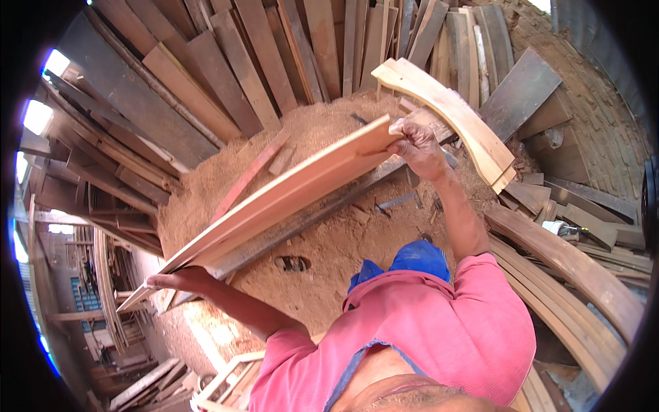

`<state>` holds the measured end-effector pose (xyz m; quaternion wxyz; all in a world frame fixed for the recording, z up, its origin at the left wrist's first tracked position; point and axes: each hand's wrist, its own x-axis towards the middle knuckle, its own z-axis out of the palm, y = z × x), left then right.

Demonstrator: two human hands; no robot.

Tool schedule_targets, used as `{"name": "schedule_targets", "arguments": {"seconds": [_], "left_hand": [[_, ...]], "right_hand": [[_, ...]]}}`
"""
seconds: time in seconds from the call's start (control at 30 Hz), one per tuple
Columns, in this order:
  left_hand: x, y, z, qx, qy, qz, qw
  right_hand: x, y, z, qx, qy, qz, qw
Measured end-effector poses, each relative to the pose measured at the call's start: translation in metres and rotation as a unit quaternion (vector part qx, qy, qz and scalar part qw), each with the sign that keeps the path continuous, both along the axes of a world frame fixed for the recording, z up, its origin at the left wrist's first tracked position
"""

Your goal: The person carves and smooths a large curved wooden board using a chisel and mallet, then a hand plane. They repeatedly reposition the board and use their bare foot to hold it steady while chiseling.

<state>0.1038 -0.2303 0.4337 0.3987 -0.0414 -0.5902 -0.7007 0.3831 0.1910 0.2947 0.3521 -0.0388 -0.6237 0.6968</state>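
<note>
I hold a long pale wooden board (274, 199), with another stacked against it, slanting from lower left to upper right above a sawdust-covered floor. My left hand (180, 280) supports its lower left end from underneath. My right hand (419, 145) grips the upper right end by its edge. A curved pale wooden piece (453, 113) lies just beyond my right hand, on top of other planks.
A heap of sawdust (322, 240) lies below the board, and a long grey beam (322, 209) lies across it. Dark planks (226, 62) lean against the far wall. Curved wooden strips (570, 275) are stacked at right. More timber and frames (158, 384) sit at lower left.
</note>
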Motion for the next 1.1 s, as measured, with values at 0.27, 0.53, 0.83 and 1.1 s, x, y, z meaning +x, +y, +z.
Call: {"name": "schedule_targets", "arguments": {"seconds": [0.27, 0.53, 0.83, 1.1], "left_hand": [[0.043, -0.036, -0.023, -0.062, 0.067, 0.018, 0.996], [0.045, -0.094, -0.036, -0.232, 0.088, 0.019, 0.968], [0.066, -0.024, -0.019, -0.114, 0.133, -0.028, 0.984], [0.106, -0.018, -0.02, -0.027, 0.071, 0.016, 0.997]], "right_hand": [[0.047, -0.011, -0.004, -0.087, -0.026, 0.112, 0.99], [0.059, 0.003, -0.046, -0.052, -0.077, 0.104, 0.99], [0.059, 0.02, -0.063, 0.006, -0.157, 0.073, 0.985], [0.088, -0.007, -0.128, -0.539, -0.157, 0.15, 0.814]]}}
